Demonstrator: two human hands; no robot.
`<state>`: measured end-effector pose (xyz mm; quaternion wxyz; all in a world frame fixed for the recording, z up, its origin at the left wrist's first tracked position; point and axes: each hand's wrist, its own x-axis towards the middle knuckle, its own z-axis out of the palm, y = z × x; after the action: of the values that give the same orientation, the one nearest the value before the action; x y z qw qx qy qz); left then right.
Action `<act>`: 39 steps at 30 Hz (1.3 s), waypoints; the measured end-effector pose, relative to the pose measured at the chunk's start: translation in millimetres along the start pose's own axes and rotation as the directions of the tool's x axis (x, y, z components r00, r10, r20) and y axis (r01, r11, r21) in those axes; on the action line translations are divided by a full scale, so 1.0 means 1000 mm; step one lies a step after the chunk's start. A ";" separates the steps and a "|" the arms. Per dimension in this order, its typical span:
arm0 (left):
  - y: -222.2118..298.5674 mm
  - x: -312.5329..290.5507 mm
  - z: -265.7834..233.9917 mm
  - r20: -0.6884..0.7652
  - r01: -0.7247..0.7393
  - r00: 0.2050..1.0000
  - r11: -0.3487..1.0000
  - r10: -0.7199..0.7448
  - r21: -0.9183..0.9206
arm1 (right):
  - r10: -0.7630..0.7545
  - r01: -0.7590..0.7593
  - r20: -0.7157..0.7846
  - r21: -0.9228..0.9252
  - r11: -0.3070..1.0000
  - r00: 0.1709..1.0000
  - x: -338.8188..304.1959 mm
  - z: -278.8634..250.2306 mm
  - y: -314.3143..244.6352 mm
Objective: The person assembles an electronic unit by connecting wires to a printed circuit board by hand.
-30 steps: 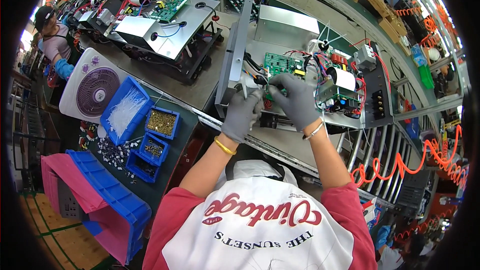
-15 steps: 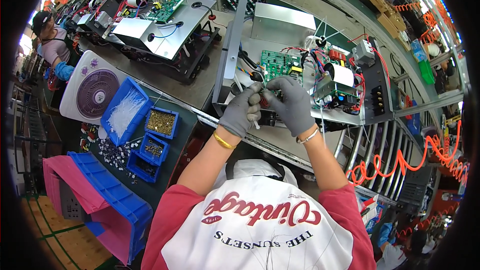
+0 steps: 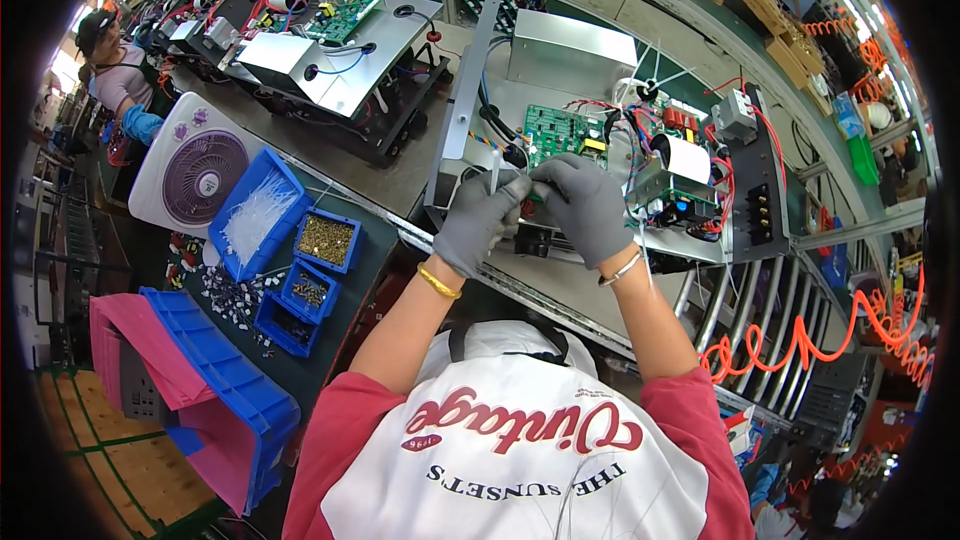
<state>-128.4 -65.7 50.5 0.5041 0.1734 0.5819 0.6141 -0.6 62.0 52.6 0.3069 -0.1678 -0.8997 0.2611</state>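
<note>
My left hand (image 3: 480,225), in a grey glove, is closed with its fingertips pinched at the near edge of an open metal chassis (image 3: 460,130). A white cable tie (image 3: 495,170) sticks up out of its grip. My right hand (image 3: 582,208), gloved likewise, meets it fingertip to fingertip in a closed pinch; what lies between those fingers is hidden. Just beyond both hands sits a green circuit board (image 3: 560,130), with dark wires (image 3: 497,125) bundled at its left. Red and black wires surround a white cylindrical part (image 3: 685,158) right of my right hand.
At left a blue bin (image 3: 262,240) holds white cable ties, beside small blue trays of screws (image 3: 326,240) and a fan (image 3: 200,178). Another chassis (image 3: 345,75) stands at back left. Rollers (image 3: 790,340) and an orange coiled hose (image 3: 800,345) lie right. A co-worker (image 3: 120,80) is far left.
My left hand has turned slightly and its fingertips have come up against the right hand's. The white cable tie now points more upright. The view has shifted slightly.
</note>
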 end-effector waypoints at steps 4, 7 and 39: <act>0.001 0.004 -0.004 0.023 0.010 1.000 0.999 -0.011 0.052 | -0.039 0.038 -0.026 -0.037 0.999 0.999 0.000 0.002 -0.001; -0.001 0.007 0.001 -0.016 0.022 1.000 0.997 -0.023 -0.068 | -0.040 0.038 -0.047 -0.040 0.998 0.998 -0.001 0.003 -0.002; -0.007 0.032 0.003 -0.223 -0.125 0.973 0.949 0.060 -0.289 | 0.330 -0.562 0.510 0.823 0.082 0.794 0.004 0.016 -0.030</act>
<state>-136.8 -39.0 33.2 0.4304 0.0553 0.5231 0.7335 -18.6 33.8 61.1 0.1591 -0.1870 -0.4766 0.8442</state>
